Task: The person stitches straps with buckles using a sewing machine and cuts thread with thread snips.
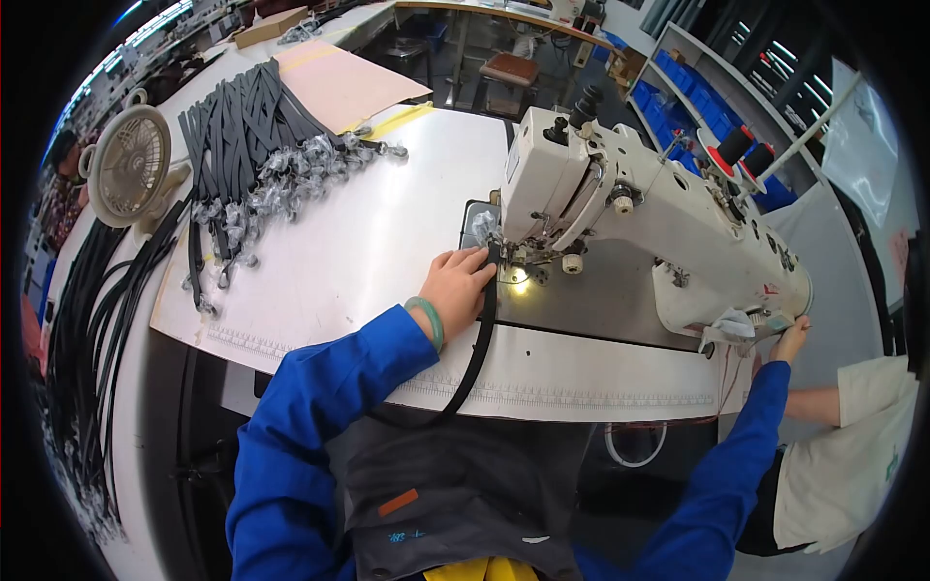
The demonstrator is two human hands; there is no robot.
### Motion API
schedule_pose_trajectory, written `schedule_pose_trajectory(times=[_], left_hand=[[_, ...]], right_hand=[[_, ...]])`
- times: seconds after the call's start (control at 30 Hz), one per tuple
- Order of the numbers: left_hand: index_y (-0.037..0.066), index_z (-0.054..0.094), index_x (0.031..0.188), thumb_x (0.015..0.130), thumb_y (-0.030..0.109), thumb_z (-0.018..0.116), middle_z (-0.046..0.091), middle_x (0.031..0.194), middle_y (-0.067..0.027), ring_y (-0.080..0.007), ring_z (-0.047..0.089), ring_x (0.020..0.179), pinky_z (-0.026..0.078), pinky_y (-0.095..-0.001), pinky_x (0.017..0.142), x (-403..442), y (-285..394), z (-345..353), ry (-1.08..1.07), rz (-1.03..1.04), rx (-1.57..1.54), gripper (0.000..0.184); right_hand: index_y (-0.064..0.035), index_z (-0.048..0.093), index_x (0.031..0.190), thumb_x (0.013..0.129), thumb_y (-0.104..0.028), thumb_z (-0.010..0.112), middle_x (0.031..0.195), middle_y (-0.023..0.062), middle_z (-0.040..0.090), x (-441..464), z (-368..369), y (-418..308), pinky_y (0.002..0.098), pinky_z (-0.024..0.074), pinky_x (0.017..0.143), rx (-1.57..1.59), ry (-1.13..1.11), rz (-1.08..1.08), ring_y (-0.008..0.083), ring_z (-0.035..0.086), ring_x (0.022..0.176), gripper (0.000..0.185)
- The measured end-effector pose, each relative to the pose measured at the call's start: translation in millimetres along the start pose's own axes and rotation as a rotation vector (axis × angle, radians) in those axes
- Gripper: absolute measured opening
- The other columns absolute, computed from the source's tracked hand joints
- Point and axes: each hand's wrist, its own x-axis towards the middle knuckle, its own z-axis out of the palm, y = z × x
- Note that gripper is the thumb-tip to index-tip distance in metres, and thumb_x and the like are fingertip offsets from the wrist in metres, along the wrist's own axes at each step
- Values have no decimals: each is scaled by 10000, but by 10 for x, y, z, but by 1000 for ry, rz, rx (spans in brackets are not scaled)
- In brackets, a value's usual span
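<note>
A white sewing machine stands on the table, its lamp lit by the needle area. My left hand, with a green bangle at the wrist, presses its fingers on a black strap beside the presser foot. Behind my fingertips sits a clear plastic-wrapped piece at the strap's end. The strap's other part curves down over the table's front edge toward my lap. At the machine's right end, my right hand grips the rim of the handwheel; part of its fingers is hidden.
Many dark straps with plastic-wrapped ends lie at the table's left. Beyond are a small fan, more hanging straps and a pink sheet. Thread spools stand atop the machine. Another person in a pale shirt is close at right.
</note>
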Motion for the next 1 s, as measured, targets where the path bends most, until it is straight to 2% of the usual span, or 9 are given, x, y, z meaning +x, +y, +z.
schedule_pose_trajectory(times=[0.1,0.2,0.3,0.4,0.5,0.6,0.7,0.8,1.0], left_hand=[[43,588,1097,771,148,628,522,1218,-158,-302,451,1165,325,-413,968,-8,17,5,-20,1,18,345],[38,600,1071,778,156,624,536,1196,-162,-304,464,1149,335,-411,960,21,8,5,-13,15,2,317],[29,609,1040,746,123,613,547,1158,-173,-316,477,1120,377,-392,938,68,7,16,-31,59,-7,309],[16,610,1039,644,24,585,550,1104,-198,-341,484,1073,433,-350,906,107,188,26,-44,107,4,395],[7,626,1011,646,25,589,548,1104,-202,-342,479,1081,431,-355,908,110,135,6,-12,140,-56,367],[20,638,1012,647,24,590,536,1146,-211,-345,477,1095,422,-364,925,110,95,8,-53,124,-91,368],[37,642,1028,650,32,594,527,1173,-211,-340,473,1109,417,-365,932,107,134,-35,-76,87,-68,381],[33,632,1042,655,48,601,528,1176,-206,-327,471,1116,415,-361,929,118,133,-2,-81,60,-66,388],[1,587,1066,670,70,609,538,1161,-193,-302,481,1100,411,-352,924,119,107,81,-63,123,118,403]], right_hand=[[10,471,1209,954,-394,366,1079,156,570,92,-144,-58,324,429,841,-372,-55,-13,244,570,920,489],[34,529,1144,942,-422,374,1096,202,585,760,-227,-65,350,432,831,-718,-164,-350,304,585,911,522],[58,569,1072,933,-423,375,1062,238,599,914,16,-566,373,420,838,-784,-399,-206,352,579,934,537],[67,575,1047,931,-401,384,1020,227,618,1165,143,-601,367,417,827,-967,-528,-270,340,578,926,518],[73,567,1048,932,-394,390,1000,215,625,1254,143,-580,359,412,828,-951,-598,-178,318,573,913,512],[69,569,1048,932,-393,397,995,206,626,1199,115,-527,354,411,829,-834,-493,-111,297,569,894,506],[31,560,1123,927,-404,420,1015,152,608,1191,68,-485,351,426,799,-700,-502,-19,227,546,902,497],[29,566,1114,926,-411,421,1016,154,610,1103,38,-555,343,423,810,-815,-448,-89,226,547,906,500],[48,571,1086,934,-393,393,1023,203,617,1040,66,-578,338,409,847,-773,-462,-144,268,566,938,500]])
